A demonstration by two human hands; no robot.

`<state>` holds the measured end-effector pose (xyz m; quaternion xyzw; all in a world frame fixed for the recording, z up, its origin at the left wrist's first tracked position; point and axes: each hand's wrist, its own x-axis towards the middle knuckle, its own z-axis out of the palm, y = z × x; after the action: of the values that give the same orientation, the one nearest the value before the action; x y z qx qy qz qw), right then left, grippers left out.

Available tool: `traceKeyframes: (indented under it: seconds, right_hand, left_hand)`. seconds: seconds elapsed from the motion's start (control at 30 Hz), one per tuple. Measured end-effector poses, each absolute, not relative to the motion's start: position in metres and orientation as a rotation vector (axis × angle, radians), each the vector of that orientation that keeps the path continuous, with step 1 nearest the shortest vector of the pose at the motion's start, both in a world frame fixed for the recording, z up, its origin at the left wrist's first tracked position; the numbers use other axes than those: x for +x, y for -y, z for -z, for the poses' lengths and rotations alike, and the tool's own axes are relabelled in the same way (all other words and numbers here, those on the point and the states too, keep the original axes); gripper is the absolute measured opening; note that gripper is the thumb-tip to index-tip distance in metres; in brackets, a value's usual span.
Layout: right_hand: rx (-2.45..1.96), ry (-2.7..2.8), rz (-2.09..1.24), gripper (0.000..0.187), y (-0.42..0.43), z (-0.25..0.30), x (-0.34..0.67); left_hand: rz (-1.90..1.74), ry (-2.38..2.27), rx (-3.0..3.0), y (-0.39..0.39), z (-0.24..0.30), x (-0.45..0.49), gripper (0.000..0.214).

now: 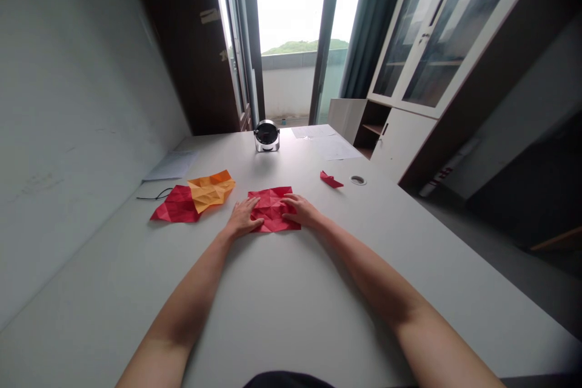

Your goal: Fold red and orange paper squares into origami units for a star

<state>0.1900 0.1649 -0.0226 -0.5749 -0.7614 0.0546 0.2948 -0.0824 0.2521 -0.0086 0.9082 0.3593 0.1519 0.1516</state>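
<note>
A creased sheet of red origami paper (pixel 273 209) lies unfolded on the white table in front of me. Spread over its left edge is my left hand (pixel 244 217), fingers apart and resting on the paper. My right hand (pixel 301 210) lies on the opposite edge, its fingers also stretched out across the creases. To the left, a creased orange sheet (pixel 212 190) partly overlaps another red sheet (pixel 176 206). A small folded red paper piece (pixel 331 179) sits off to the right, apart from my hands.
A round black-and-silver device (pixel 267 135) stands at the back of the white table (pixel 291 291). A thin black cord (pixel 157 197) lies by the left sheets. White papers (pixel 334 147) rest at the far right, near a round cable hole (pixel 358 180). A wall borders the left side.
</note>
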Motion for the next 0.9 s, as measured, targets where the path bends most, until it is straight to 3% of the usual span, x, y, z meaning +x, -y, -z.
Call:
traceKeyframes:
  seconds: [0.13,0.4,0.57,0.9]
  right_hand:
    - [-1.577,2.088,-0.161,0.062,-0.1637,0.0215,0.1903]
    - [-1.588,2.082,-0.123,0.060,-0.1628,0.0171,0.1907]
    - [-1.557,2.086,-0.082,0.052,-0.1619,0.0153,0.1911]
    - [-1.533,2.031,-0.050,0.028,-0.1670,0.0182,0.1949]
  left_hand:
    - [-0.562,-1.020,2.589,-0.2552,0.0110,-0.0839,0.076]
    - [-0.682,-0.992,2.567,-0.2595,0.0122,-0.0850,0.056]
    - [-0.707,-0.974,2.544,-0.2594,0.0111,-0.0852,0.038]
    - [-0.828,-1.021,2.450,-0.2622,0.0136,-0.0865,0.023]
